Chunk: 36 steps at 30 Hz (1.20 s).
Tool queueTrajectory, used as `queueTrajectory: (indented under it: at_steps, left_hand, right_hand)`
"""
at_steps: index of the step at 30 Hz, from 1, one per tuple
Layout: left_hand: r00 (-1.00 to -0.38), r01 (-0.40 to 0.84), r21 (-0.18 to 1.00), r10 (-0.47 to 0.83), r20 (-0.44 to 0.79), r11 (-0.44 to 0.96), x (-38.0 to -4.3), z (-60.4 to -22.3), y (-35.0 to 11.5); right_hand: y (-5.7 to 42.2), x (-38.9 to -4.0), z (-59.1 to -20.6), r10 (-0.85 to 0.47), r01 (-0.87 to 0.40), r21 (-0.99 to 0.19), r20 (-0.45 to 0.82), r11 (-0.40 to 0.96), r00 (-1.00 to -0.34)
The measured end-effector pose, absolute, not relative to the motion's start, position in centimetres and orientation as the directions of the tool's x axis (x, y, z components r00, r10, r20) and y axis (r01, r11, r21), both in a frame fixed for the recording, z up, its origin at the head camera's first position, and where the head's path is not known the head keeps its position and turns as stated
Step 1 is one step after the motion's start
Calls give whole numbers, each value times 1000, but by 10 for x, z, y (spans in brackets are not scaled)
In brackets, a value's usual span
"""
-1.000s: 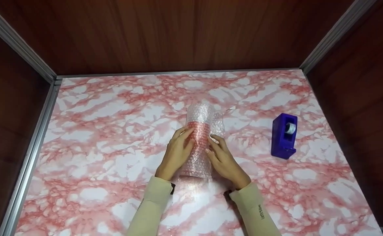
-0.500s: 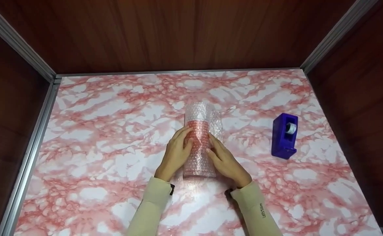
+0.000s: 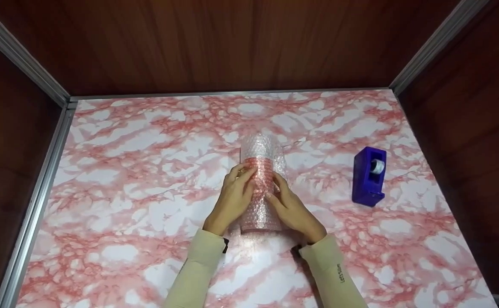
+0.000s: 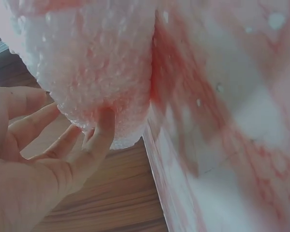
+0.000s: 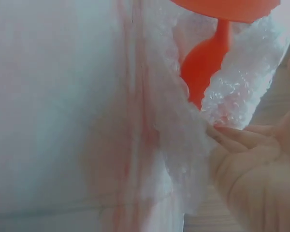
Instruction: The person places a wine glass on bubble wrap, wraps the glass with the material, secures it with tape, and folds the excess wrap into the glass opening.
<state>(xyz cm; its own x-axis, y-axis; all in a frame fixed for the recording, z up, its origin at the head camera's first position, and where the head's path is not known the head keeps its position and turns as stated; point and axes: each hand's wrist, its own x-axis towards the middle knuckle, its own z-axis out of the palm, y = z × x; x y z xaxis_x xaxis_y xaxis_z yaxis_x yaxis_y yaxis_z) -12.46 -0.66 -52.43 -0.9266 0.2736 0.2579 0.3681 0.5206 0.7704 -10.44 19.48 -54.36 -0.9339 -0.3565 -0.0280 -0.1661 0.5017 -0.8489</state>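
Observation:
A bubble wrap roll (image 3: 263, 147) lies on the table, its long side pointing away from me. Red-orange shows through its middle. From its near end, in the right wrist view, an orange goblet-like piece (image 5: 203, 67) with a round foot and a stem is visible inside. My left hand (image 3: 232, 196) holds the roll's left side, thumb and fingers bent against the wrap (image 4: 96, 63). On the opposite side my right hand (image 3: 292, 207) grips it, thumb on top and fingers along the edge. A loose flap of wrap (image 3: 280, 164) lies flat beyond the right fingers.
A purple tape dispenser (image 3: 367, 175) with a roll of tape stands to the right on the red-and-white marbled table (image 3: 146, 171). Dark wood panels (image 3: 232, 47) with metal edging enclose the back and both sides.
The roll has turned a little between my hands, its near end shifting slightly right. Less of the loose flap shows on the right. The left fingers reach slightly further over the top.

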Motion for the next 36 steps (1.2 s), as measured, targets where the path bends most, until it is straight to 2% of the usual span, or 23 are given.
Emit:
queueTrajectory:
  at_steps: [10,19,27,32,36]
  left_hand:
    - [-918,390,762,286,276,517,-122,-528,-4]
    - [-895,441,734,315,316,516,-124,-525,-1]
    - [-902,426,717,317,291,552,-122,-525,2]
    - [-917,392,707,314,247,589,-120,-524,7]
    - [-925,371,686,316,212,626,-119,-520,13]
  right_hand:
    - [196,-106,-549,-322,-204,-847,42,491,-946]
    - [198,-105,-556,-308,-114,-890,-31,442,-951]
    - [203,-106,-550,-302,-57,-872,-106,486,-947]
    - [206,-106,-552,-269,-116,-846,-33,520,-963]
    - [208,-104,-552,-207,-117,-805,-8,582,-978]
